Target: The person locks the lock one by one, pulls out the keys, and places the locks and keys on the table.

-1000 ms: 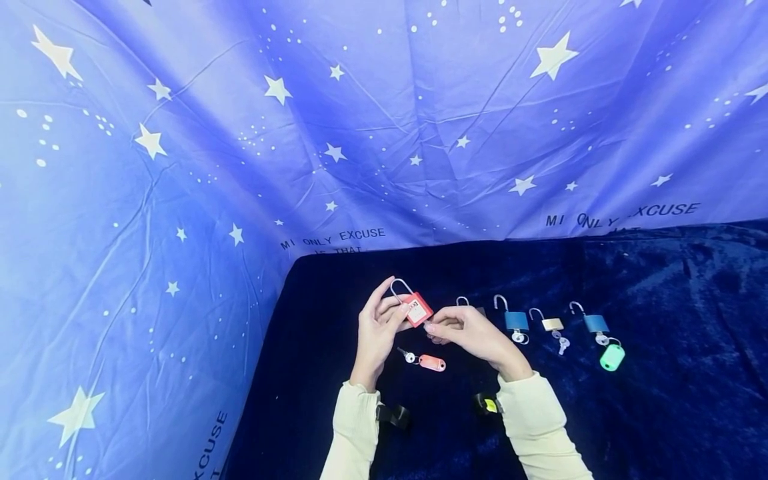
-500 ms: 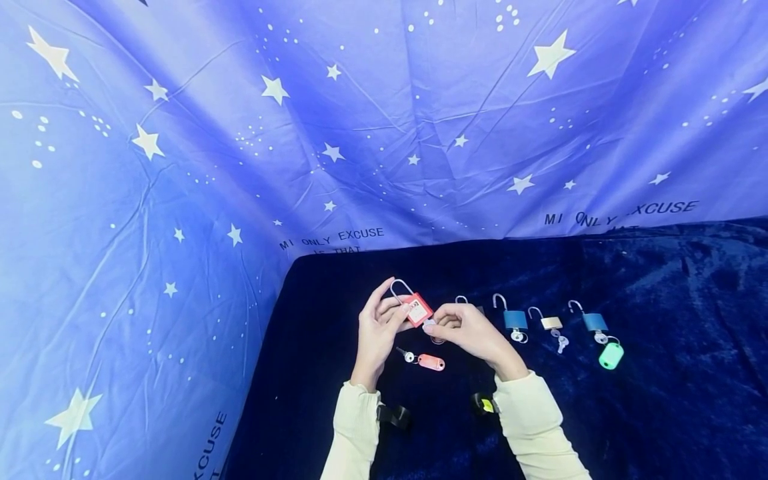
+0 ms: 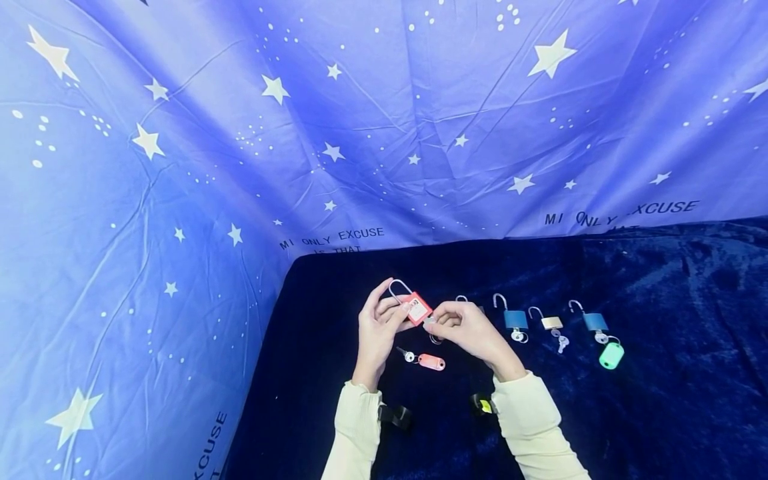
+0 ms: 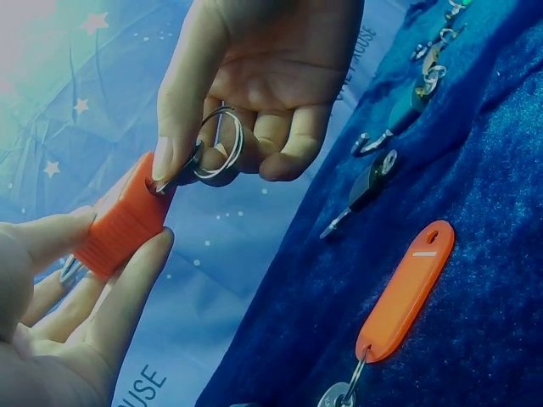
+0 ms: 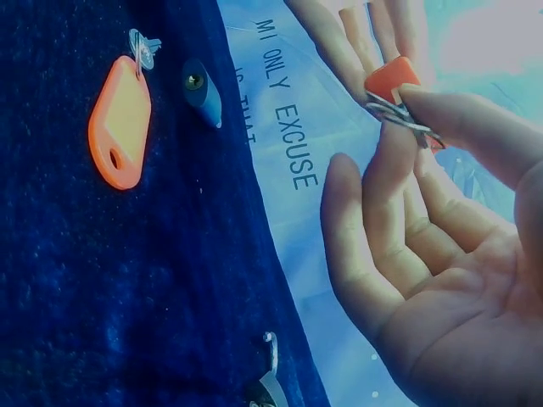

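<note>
Against the frame half a second earlier, only a slight change is noted: the key is presented at a marginally different angle, while the red padlock is kept in nearly the same place. It is judged that the key is being worked at the keyway; seating depth and any turning cannot be confirmed.

The padlock is held above the dark cloth, its shackle pointed toward eleven o'clock. Whether the shackle is latched cannot be told.

The padlock body is gripped between thumb and fingers by the left hand, from eight o'clock. The key is pinched between thumb and forefinger by the right hand, from four o'clock, with a ring hung beside the fingers. No gap is observed in either grip.

An orange tag is found near six o'clock on the cloth; a blue padlock is found at three o'clock.
</note>
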Tool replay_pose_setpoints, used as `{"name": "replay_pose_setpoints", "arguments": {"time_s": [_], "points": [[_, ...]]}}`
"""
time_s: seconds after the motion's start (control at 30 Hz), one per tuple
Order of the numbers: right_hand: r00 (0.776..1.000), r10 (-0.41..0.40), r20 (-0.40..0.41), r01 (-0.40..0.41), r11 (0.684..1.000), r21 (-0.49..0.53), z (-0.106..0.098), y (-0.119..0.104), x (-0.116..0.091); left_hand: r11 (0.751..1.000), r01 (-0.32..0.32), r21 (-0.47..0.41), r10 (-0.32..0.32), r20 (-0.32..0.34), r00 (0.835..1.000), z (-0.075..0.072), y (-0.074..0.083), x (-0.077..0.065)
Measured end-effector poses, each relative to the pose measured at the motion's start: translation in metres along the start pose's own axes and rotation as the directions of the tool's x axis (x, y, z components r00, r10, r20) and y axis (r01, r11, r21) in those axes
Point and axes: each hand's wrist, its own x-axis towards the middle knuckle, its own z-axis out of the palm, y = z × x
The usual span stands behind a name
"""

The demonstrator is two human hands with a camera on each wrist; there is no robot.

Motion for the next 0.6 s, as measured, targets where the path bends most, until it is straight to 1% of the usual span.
{"name": "replay_pose_setpoints", "arguments": {"time_s": [0.33, 0.6], "points": [[0.999, -0.022, -0.033, 0.021, 1.000, -0.014, 0.0022, -0.0010, 0.0010, 1.000, 0.019, 0.005, -0.019, -0.054, 0.998, 0.0007, -0.0007, 0.0008], [1.000, 0.001, -0.024, -0.001, 1.000, 0.018, 0.0026, -0.0034, 0.0009, 0.999, 0.028, 0.016, -0.026, -0.100, 0.995, 0.0023, -0.0022, -0.0002]]}}
